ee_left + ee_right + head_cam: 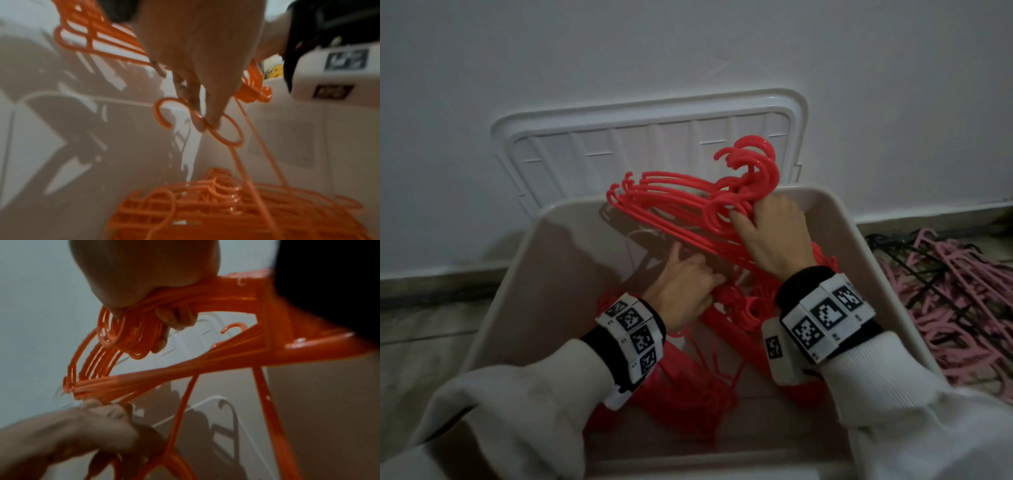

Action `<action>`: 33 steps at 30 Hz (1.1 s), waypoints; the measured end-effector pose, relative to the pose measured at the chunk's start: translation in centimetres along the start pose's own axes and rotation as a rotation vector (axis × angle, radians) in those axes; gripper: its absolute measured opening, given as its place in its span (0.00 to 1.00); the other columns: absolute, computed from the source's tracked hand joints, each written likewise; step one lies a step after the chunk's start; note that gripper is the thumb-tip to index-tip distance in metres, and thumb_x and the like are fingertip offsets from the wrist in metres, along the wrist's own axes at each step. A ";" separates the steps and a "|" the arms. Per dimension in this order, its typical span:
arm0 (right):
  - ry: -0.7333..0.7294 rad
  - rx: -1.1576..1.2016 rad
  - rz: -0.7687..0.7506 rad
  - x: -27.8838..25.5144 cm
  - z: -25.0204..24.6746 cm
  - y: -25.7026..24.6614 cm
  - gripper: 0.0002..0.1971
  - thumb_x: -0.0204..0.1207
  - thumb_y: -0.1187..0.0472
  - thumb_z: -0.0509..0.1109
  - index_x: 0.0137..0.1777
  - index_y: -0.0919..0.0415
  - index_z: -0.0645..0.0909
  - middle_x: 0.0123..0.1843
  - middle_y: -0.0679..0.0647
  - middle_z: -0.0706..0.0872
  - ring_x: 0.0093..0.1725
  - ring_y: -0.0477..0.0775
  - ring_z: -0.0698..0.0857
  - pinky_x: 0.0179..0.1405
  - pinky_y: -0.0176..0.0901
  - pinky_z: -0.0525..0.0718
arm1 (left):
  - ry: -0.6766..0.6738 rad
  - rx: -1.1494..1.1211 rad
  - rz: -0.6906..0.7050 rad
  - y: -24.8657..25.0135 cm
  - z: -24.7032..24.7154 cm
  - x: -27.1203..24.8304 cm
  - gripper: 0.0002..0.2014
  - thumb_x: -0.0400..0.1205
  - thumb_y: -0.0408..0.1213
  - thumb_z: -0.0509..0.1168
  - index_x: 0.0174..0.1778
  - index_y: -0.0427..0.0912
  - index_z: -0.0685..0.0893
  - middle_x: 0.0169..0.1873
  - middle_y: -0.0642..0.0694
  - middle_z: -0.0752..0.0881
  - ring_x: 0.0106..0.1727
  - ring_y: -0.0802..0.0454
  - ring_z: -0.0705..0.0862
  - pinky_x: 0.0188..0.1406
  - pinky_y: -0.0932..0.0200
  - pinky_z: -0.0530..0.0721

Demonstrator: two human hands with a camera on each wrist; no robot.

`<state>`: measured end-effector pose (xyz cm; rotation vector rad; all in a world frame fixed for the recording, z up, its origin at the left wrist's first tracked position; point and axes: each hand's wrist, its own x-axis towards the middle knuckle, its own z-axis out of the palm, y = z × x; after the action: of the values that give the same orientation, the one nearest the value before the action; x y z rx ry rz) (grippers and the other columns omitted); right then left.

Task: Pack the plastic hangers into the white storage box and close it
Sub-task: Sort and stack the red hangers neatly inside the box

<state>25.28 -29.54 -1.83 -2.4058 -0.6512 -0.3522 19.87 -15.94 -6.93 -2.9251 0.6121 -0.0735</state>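
Observation:
My right hand (770,233) grips a bundle of red hangers (688,198) near their hooks and holds it tilted over the open white storage box (534,274); in the right wrist view its fingers (174,319) curl round the bundle (185,356). Lower in the box, my left hand (685,287) pinches the ring of a single red hanger (224,131) between its fingertips (205,123). More red hangers (688,394) lie piled on the box floor (226,211). The white lid (647,144) leans upright against the wall behind the box.
A heap of pink hangers (955,308) with some black ones (893,246) lies on the floor right of the box. A white wall (619,51) stands close behind. Floor tiles (421,342) show left of the box.

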 end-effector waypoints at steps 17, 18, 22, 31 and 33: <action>0.179 0.112 0.040 0.4 0.3 0.1 0.21 0.71 0.39 0.50 0.31 0.55 0.70 0.32 0.62 0.81 0.36 0.68 0.81 0.34 0.45 0.65 | -0.096 -0.179 -0.060 -1.5 2.6 -0.2 0.12 0.81 0.43 0.59 0.59 0.54 0.81 0.47 0.51 0.83 0.59 0.55 0.73 0.56 0.58 0.56; 0.180 0.112 0.042 0.4 0.3 0.2 0.20 0.71 0.39 0.50 0.31 0.54 0.69 0.31 0.59 0.79 0.36 0.67 0.81 0.34 0.45 0.65 | -0.093 -0.171 -0.072 -1.6 2.7 -0.1 0.12 0.81 0.43 0.59 0.58 0.54 0.81 0.47 0.52 0.83 0.60 0.55 0.73 0.55 0.57 0.56; 0.175 0.102 0.039 0.4 0.5 0.3 0.21 0.68 0.37 0.47 0.32 0.53 0.69 0.31 0.58 0.79 0.37 0.67 0.81 0.35 0.45 0.66 | -0.110 -0.212 -0.174 -2.0 3.0 -0.1 0.08 0.80 0.42 0.59 0.52 0.51 0.81 0.45 0.52 0.84 0.59 0.52 0.76 0.58 0.56 0.64; 0.171 0.088 0.001 0.5 0.7 0.7 0.31 0.67 0.37 0.46 0.36 0.63 0.80 0.36 0.63 0.85 0.39 0.67 0.82 0.36 0.49 0.71 | -0.303 -0.349 -0.268 -3.0 4.3 -0.5 0.09 0.81 0.43 0.61 0.51 0.45 0.83 0.49 0.44 0.87 0.54 0.45 0.83 0.43 0.62 0.69; 0.175 0.102 0.003 0.6 0.8 0.7 0.30 0.67 0.37 0.45 0.36 0.61 0.80 0.36 0.62 0.85 0.38 0.66 0.82 0.36 0.48 0.72 | -0.356 -0.373 -0.276 -3.3 4.3 -0.4 0.11 0.81 0.44 0.62 0.52 0.43 0.84 0.49 0.43 0.87 0.54 0.45 0.83 0.43 0.62 0.69</action>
<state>26.24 -29.31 -2.58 -2.2485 -0.5723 -0.5101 21.12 -12.18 -10.63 -3.2340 0.1786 0.5763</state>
